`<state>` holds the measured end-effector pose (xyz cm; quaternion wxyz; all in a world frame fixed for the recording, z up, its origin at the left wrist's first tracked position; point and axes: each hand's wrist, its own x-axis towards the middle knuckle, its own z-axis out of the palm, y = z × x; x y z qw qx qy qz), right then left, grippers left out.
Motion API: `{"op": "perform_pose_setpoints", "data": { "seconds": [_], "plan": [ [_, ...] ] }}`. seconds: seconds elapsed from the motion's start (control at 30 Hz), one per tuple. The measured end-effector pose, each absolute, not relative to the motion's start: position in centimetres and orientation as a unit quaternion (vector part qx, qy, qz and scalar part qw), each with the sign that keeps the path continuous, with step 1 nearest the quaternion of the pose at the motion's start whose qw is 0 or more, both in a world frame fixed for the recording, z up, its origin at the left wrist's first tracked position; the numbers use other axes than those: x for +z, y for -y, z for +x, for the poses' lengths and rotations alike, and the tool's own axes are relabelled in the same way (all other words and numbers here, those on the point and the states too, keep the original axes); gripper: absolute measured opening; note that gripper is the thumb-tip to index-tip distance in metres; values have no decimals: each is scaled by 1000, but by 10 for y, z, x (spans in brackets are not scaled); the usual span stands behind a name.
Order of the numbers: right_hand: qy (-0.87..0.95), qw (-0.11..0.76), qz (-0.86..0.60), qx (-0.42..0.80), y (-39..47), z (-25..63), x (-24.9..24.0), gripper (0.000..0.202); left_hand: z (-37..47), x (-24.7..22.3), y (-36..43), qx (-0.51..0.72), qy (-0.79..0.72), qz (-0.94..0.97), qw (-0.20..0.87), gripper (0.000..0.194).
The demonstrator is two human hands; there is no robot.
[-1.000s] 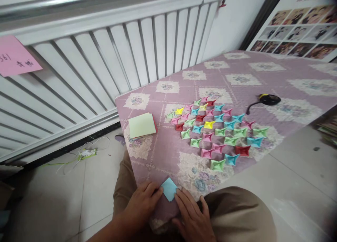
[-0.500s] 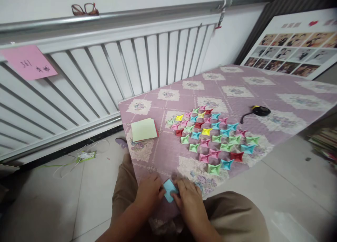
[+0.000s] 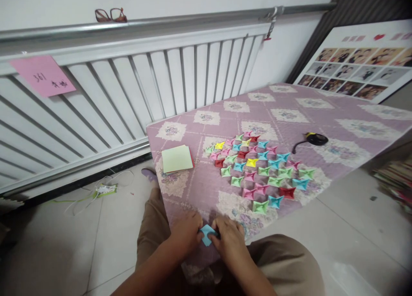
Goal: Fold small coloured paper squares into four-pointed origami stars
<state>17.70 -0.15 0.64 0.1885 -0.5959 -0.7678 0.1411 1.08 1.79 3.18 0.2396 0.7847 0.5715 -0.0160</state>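
Observation:
A small folded piece of blue paper (image 3: 207,236) lies between my hands at the near corner of the table. My left hand (image 3: 189,230) pinches its left side, thumb on top and the other fingers curled. On the right side my right hand (image 3: 228,235) grips it too, the thumb pressing on its face. Beyond my hands, several folded paper boats (image 3: 252,162) in green, pink, blue, red and yellow stand in rows. To the left of them is a stack of square paper sheets (image 3: 177,159), pale green on top, with a red edge showing.
A flowered cloth (image 3: 202,193) covers the table. A black tape measure (image 3: 316,138) lies beyond the boats. Behind the table's left edge runs a white radiator (image 3: 167,72) with a pink note (image 3: 43,76); eyeglasses (image 3: 111,15) rest on the pipe above. A photo board (image 3: 357,62) leans at the back right.
Both hands have closed in further around the blue paper, and less of it shows. The view has shifted slightly. The boats and the paper stack stay where they were.

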Motion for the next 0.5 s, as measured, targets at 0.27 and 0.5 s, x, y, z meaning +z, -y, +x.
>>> {"op": "perform_pose_setpoints", "data": {
  "seconds": [0.27, 0.5],
  "plan": [
    [802, 136, -552, 185, -7, 180, 17, 11, 9, 30, -18, 0, -533, 808, 250, 10],
    [815, 142, -526, 196, -9, 182, 25, 10, 5, 33, -21, -4, -498, 831, 246, 6]
  ]
}}
